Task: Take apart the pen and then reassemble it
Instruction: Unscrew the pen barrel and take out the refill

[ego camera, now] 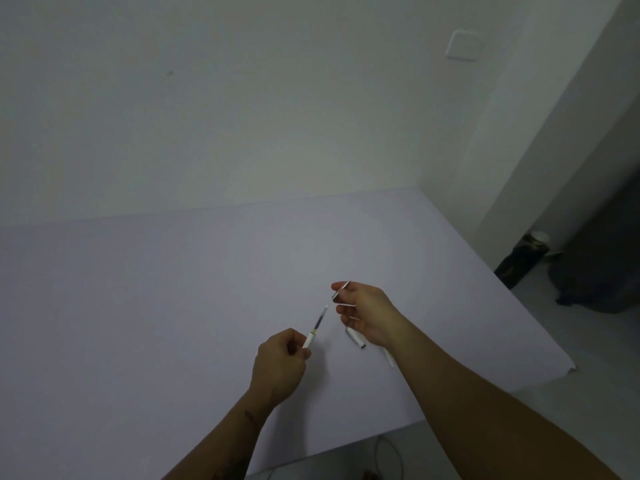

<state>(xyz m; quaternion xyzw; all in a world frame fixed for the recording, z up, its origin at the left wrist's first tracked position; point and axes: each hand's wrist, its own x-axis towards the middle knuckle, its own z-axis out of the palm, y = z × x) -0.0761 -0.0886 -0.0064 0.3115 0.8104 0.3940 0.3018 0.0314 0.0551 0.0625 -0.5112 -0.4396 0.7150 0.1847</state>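
Note:
My left hand (pixel 280 365) pinches the lower end of a white pen barrel (pixel 309 340). A dark refill (pixel 319 320) sticks out of the barrel's top and points up and to the right. A short way to the right, my right hand (pixel 365 313) holds a small grey pen tip section (pixel 341 291) between thumb and forefinger. On the table below my right hand lies a white pen cap (pixel 356 338). Another thin white part (pixel 388 357) lies beside my right wrist, partly hidden by it.
The pale lilac table (pixel 173 306) reaches the wall behind. Its right edge runs diagonally, with a corner at the right. A dark bottle (pixel 523 259) and a dark bag (pixel 588 282) stand on the floor to the right. A cable lies on the floor below the front edge.

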